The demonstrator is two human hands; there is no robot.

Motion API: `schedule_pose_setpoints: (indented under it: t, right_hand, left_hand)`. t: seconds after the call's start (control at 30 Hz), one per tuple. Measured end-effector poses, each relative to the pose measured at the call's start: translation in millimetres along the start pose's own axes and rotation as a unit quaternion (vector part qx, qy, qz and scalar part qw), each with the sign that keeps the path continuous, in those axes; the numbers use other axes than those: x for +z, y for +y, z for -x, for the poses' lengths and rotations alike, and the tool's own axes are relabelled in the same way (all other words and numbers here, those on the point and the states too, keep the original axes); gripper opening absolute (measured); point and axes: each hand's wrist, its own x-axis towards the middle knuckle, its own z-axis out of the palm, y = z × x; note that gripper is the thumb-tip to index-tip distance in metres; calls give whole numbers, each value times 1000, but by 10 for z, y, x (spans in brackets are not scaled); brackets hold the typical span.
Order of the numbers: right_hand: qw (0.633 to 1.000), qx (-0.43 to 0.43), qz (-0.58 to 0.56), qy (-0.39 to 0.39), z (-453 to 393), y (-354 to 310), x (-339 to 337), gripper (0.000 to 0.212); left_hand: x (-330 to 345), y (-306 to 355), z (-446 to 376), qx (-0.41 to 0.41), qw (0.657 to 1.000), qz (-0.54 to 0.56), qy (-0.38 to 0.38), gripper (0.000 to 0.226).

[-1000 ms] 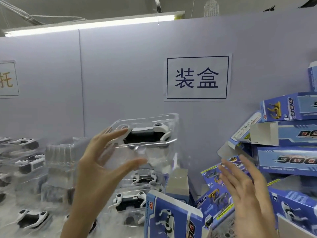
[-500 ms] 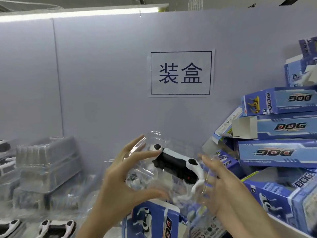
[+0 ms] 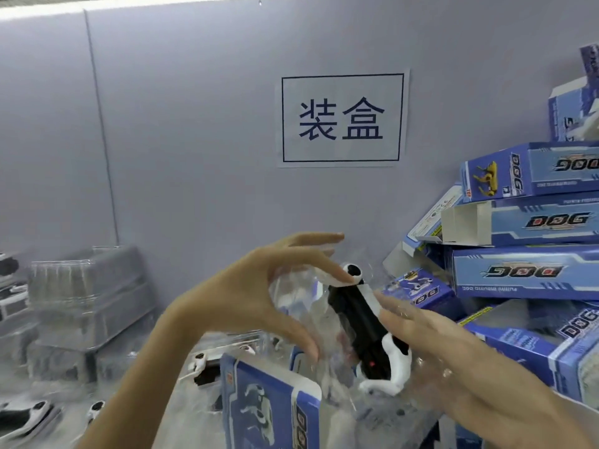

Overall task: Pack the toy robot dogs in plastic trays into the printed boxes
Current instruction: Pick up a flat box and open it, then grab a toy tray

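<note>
A black-and-white toy robot dog (image 3: 366, 322) sits in a clear plastic tray (image 3: 311, 306) held up in the air, tilted so its round-eyed head points up and its white legs hang low and to the right. Just below it an open printed box (image 3: 269, 406), blue with a white dog picture, stands upright. At right more blue printed boxes (image 3: 525, 273) marked DOG lie piled at mixed angles, some with flaps open, while other trayed dogs (image 3: 26, 413) lie on the bench at lower left
</note>
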Motion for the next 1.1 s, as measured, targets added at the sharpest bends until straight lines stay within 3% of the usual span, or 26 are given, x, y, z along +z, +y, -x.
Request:
schedule_pose_setpoints:
  t: [0.13, 0.2, 0.27, 0.33, 0.4, 0.47, 0.5, 0.6, 0.67, 0.77, 0.87, 0.93, 1.1]
  right_hand:
    - [999, 8, 34, -3, -43, 60, -15, 26]
    - [999, -30, 36, -16, -41, 108, -20, 35]
    - [999, -25, 42, -17, -74, 89, -4, 40]
    - [1000, -21, 3, -10, -58, 58, 14, 40]
    - [998, -22, -35, 50, -60, -9, 33, 31]
    - [994, -41, -78, 68, 3, 6, 43, 10]
    - [992, -54, -92, 68, 22, 39, 36, 10]
    - [990, -66, -108, 70, 11, 123, 23, 48]
    - [987, -75, -130, 64, -18, 165, 26, 69]
    - [982, -90, -153, 65, -99, 231, 48, 83]
    - [976, -103, -175, 77, -155, 282, 113, 73]
    - [971, -112, -193, 81, -180, 315, 185, 62]
    - [959, -100, -260, 43, -198, 413, 380, 63]
  left_hand:
    - [-92, -48, -168, -21, 997, -51, -56, 84]
    - [-89, -90, -156, -42, 995, -69, -52, 98]
    - [-94, -159, -25, -77, 996, -35, -5, 110]
    - [-71, -241, 191, -100, 991, 49, 76, 100]
    - [56, -322, 401, -117, 969, 146, 164, 84]
    - [243, -454, 611, -166, 930, 240, 225, 97]
    - [344, -514, 727, -186, 923, 259, 217, 100]
    - [652, -665, 1070, -226, 939, 243, 90, 63]
    - [799, -717, 1245, -261, 922, 281, 49, 70]
    - [968, -706, 1319, -298, 899, 307, 96, 103]
    - [1140, -666, 1303, -327, 905, 237, 134, 99]
    - [1195, -617, 1286, -321, 912, 176, 182, 86]
    - [1300, -479, 1170, -209, 912, 262, 236, 80]
